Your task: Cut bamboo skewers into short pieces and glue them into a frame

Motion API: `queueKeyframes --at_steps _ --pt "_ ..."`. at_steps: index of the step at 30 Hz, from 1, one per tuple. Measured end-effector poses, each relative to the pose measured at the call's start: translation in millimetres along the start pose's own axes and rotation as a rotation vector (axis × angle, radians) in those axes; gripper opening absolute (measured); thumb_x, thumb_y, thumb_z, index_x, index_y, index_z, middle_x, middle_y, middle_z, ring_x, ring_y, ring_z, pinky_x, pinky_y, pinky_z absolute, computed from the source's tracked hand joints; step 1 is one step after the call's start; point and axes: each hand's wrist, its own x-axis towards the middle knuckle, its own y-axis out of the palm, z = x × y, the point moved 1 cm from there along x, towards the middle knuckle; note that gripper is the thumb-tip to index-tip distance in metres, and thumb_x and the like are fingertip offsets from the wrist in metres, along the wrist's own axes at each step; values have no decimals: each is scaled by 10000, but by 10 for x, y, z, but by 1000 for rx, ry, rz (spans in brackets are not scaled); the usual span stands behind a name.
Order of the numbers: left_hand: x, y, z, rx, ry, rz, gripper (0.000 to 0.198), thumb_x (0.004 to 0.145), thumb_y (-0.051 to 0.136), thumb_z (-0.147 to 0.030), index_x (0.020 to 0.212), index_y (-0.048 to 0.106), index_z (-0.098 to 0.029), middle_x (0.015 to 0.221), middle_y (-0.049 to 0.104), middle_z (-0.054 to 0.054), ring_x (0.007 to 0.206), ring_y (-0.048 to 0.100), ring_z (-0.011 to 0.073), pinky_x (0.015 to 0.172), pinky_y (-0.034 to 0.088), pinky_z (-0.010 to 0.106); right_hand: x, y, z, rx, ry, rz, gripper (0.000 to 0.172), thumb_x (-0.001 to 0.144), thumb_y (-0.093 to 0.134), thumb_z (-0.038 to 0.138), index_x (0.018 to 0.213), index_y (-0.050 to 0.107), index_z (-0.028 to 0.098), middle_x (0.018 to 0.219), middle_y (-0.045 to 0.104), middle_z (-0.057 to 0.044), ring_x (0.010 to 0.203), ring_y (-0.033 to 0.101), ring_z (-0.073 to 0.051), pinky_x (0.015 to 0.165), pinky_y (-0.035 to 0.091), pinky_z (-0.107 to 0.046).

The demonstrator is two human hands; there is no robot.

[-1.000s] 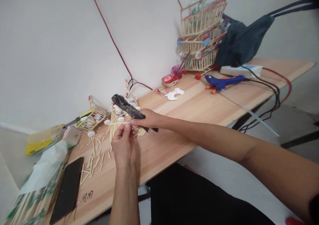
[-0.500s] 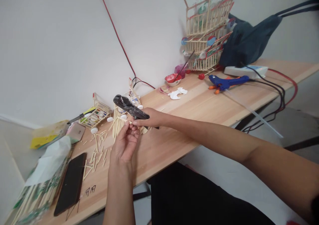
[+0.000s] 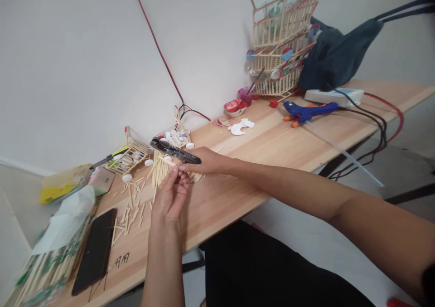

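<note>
Left hand (image 3: 174, 193) nearly closed, pinching a thin stick (image 3: 171, 163). Right hand (image 3: 213, 161) wrapped around black pliers (image 3: 178, 153). Both sit between the bench's (image 3: 268, 139) front and wall edges.

Two small stick carts (image 3: 138, 146) stand at the left of the counter (image 3: 217, 202), with at least four white wheels (image 3: 127, 178) showing; the far stack of carts (image 3: 272, 47) holds at least two, the exact number unclear. There is one black hand tool (image 3: 178, 153), one dark phone (image 3: 94, 252), one blue glue gun (image 3: 309, 114), one bowl (image 3: 235, 114), one brush (image 3: 251, 87), one purple cup (image 3: 247, 96), one bag (image 3: 340, 57) and one white box (image 3: 335, 98). The loose sticks (image 3: 158, 173) are too many to count.
</note>
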Motion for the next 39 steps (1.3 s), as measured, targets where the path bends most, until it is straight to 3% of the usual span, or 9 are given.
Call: queueKeyframes --at_steps 5,8,13,17,23,28,34,39 --pt "-21 -13 -41 95 55 -30 115 646 771 -114 706 677 -82 604 607 9 549 543 51 533 464 137 27 -36 -80 108 -25 89 272 772 634 368 875 682 122 818 657 -22 827 592 -157 715 425 -218" --pt "-50 -20 -64 153 65 -32 170 594 805 -145 712 698 -85 590 612 7 548 543 53 539 465 138 21 -68 -75 181 8 139 314 786 605 416 840 662 111 750 629 -25 742 576 -141 668 433 -222" --pt "-93 -20 -17 376 80 -5 191 550 833 -198 645 702 -97 567 610 18 522 529 69 502 429 165 -5 -125 -28 236 47 86 369 794 569 501 778 592 134 643 550 9 617 510 -111 576 397 -213" --pt "-86 5 39 514 93 15 245 520 851 -245 629 702 -84 553 600 18 509 503 63 510 404 175 9 -105 -41 91 88 72 370 759 587 509 705 557 144 615 516 18 618 485 -117 583 373 -221" --pt "-75 24 43 484 56 46 251 506 863 -265 608 705 -98 552 602 20 521 508 73 515 403 185 42 -75 -65 -3 98 23 273 765 591 402 686 535 147 639 514 23 653 482 -112 591 353 -209" --pt "-150 -55 75 446 51 110 291 562 845 -321 735 749 -109 635 653 50 586 557 97 587 446 210 26 -96 -78 200 132 34 309 772 612 425 675 514 148 591 515 28 578 483 -95 520 373 -197" --pt "-234 -81 99 763 367 24 187 648 787 -253 817 774 -174 779 716 55 679 593 127 675 458 232 19 -53 -130 374 199 64 317 792 614 427 670 534 145 560 541 21 459 487 -80 405 376 -186" --pt "-274 -12 111 943 584 -20 105 737 708 -266 799 764 -203 763 692 18 732 601 146 724 451 248 14 -6 -139 410 185 36 307 796 622 422 705 556 136 582 558 8 484 516 -87 411 402 -184"
